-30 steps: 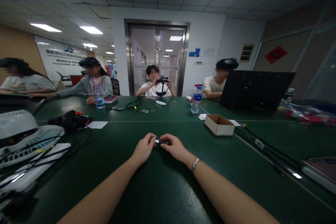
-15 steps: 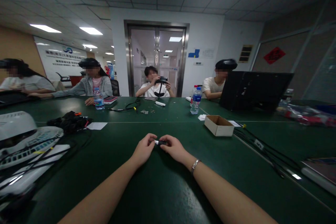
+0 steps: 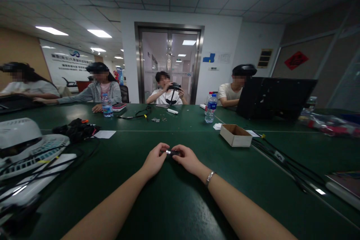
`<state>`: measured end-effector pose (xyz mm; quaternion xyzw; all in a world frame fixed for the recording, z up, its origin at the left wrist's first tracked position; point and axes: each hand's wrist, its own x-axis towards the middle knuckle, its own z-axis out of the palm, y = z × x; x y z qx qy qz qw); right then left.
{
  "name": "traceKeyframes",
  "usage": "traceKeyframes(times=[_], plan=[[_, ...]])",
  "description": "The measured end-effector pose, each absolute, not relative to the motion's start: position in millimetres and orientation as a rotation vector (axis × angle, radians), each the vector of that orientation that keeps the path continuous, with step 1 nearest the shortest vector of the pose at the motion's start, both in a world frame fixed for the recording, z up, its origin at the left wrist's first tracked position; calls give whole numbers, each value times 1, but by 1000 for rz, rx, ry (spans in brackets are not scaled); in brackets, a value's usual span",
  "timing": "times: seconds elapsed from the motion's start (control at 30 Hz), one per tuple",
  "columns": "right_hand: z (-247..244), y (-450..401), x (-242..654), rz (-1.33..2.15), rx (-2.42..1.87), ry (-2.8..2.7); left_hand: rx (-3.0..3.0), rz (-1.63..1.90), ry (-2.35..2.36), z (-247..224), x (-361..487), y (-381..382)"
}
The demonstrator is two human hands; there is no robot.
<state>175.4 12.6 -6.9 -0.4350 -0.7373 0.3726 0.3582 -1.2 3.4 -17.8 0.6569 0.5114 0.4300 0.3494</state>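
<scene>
Just over the green table [image 3: 168, 202], a small black stick with a shiny silver band [image 3: 168, 152] lies level between my two hands. My left hand [image 3: 155, 159] is closed on its left end, fingertips pinched near the silver part. The black right end is gripped by my right hand [image 3: 187, 158], thumb and fingers closed round it. Fingers cover both ends, so its exact kind cannot be made out. A silver bracelet [image 3: 209, 178] circles my right wrist.
A shallow open box [image 3: 235, 136] stands ahead to the right, with black cables [image 3: 281, 159] beyond it. Water bottles [image 3: 210, 108] stand farther back. White equipment [image 3: 19, 138] and tangled black straps [image 3: 74, 129] lie to the left. Several people sit around the table, near a black monitor [image 3: 277, 97].
The whole view has shifted slightly. Both hands keep the same hold on the black stick, with slightly more of its silver band showing.
</scene>
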Motion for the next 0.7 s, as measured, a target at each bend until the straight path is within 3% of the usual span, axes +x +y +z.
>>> traceKeyframes(times=[0.27, 0.7], plan=[[-14, 16, 174, 879, -1098, -1920, 1730, 1144, 1310, -17, -1, 2], [-1, -4, 167, 365, -1150, -2205, 1727, 1145, 1178, -14, 1, -1]])
